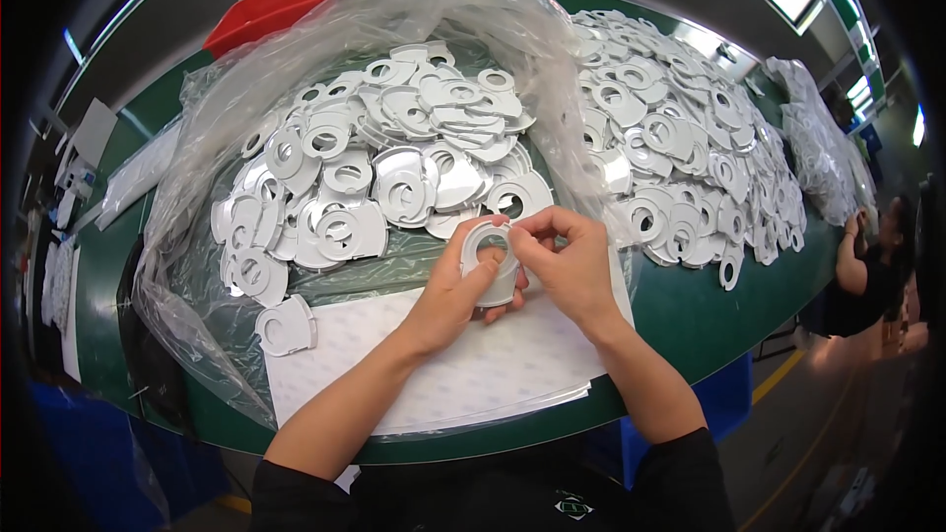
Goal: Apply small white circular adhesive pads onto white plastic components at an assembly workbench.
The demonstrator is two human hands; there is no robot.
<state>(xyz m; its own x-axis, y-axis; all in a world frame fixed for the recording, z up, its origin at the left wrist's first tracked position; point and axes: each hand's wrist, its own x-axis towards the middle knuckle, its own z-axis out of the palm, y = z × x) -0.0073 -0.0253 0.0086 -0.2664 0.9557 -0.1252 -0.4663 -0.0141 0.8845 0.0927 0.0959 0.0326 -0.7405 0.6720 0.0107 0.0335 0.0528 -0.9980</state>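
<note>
My left hand point(455, 294) grips a white plastic ring-shaped part point(501, 290) from its left side, with the thumb on the face and fingers behind. At the part's upper right edge, my right hand point(570, 261) pinches with thumb and forefinger; whether something small sits between those fingertips is hidden. Both hands are above a stack of white paper sheets point(434, 389). One similar white part point(287, 325) lies by itself on the sheets' left corner. Beyond my hands, a pile of such parts point(399, 182) rests on a clear plastic bag point(182, 286).
A larger heap of white parts point(680, 138) spreads over the green table point(690, 320) at right. Behind the bag stands a red bin point(271, 12). Another person point(872, 256) is at the far right, near a plastic bag point(823, 148). Blue containers point(734, 399) are below the table edge.
</note>
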